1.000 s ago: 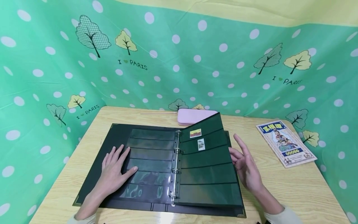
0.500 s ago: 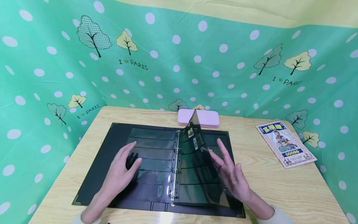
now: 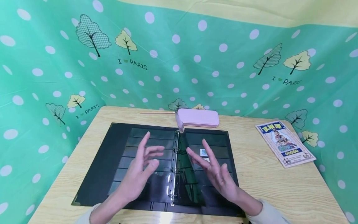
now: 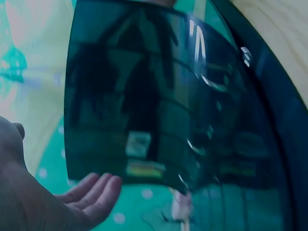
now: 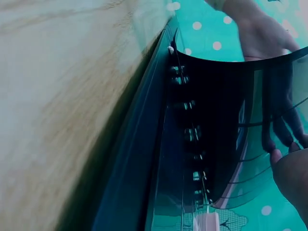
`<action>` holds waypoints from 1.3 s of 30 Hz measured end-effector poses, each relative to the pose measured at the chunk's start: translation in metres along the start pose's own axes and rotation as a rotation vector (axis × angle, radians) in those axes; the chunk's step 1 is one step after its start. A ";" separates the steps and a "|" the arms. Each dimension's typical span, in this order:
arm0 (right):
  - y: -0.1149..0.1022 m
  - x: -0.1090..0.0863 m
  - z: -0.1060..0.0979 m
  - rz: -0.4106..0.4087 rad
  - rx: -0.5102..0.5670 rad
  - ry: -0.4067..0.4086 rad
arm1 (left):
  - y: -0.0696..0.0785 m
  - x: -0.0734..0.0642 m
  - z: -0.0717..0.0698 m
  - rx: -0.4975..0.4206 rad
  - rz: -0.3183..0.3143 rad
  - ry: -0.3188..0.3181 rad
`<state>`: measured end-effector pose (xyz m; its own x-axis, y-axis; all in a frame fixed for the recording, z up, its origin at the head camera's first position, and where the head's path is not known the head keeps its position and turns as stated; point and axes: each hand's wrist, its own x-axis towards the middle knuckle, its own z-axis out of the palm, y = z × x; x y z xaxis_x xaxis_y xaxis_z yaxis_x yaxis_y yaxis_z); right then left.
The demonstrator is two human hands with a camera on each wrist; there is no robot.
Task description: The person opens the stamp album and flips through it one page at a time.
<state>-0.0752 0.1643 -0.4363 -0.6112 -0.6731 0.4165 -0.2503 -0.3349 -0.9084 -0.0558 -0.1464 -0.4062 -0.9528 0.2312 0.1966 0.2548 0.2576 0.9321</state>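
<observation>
A black ring-bound stamp album (image 3: 93, 165) lies spread on the table. One dark clear-pocket page (image 3: 185, 169) stands nearly upright over the rings (image 3: 175, 170), seen almost edge-on in the head view. Two stamps on it, a pale one (image 4: 138, 144) and a yellow-red one (image 4: 145, 169), show in the left wrist view. My right hand (image 3: 219, 179), fingers extended, is at the page's right side; whether the fingertips touch it is unclear. My left hand (image 3: 135, 179) hovers over the left pages, fingers loosely bent, holding nothing. Another stamp (image 3: 203, 152) sits in the right-hand page underneath.
Behind the album lie a pink case (image 3: 198, 118) and a thin stick (image 3: 156, 113). A printed paper booklet (image 3: 285, 143) rests at the table's right. A green dotted curtain (image 3: 179, 62) hangs along the back and sides.
The page has swung up from the right to nearly vertical, with my right hand moving left beside it. My left hand has lifted off the left page and moved right.
</observation>
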 end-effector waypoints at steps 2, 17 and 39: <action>-0.001 0.001 0.002 0.051 -0.011 -0.005 | 0.008 0.001 0.007 -0.033 -0.034 -0.024; 0.004 0.006 0.014 0.151 -0.005 -0.049 | 0.027 -0.001 0.036 -0.114 -0.259 -0.062; 0.007 -0.021 -0.034 0.014 -0.146 0.156 | 0.001 0.003 -0.041 -0.001 -0.313 -0.013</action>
<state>-0.0896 0.1989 -0.4531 -0.7215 -0.5629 0.4032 -0.3401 -0.2192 -0.9145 -0.0651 -0.1838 -0.3922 -0.9828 0.1525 -0.1037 -0.0507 0.3169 0.9471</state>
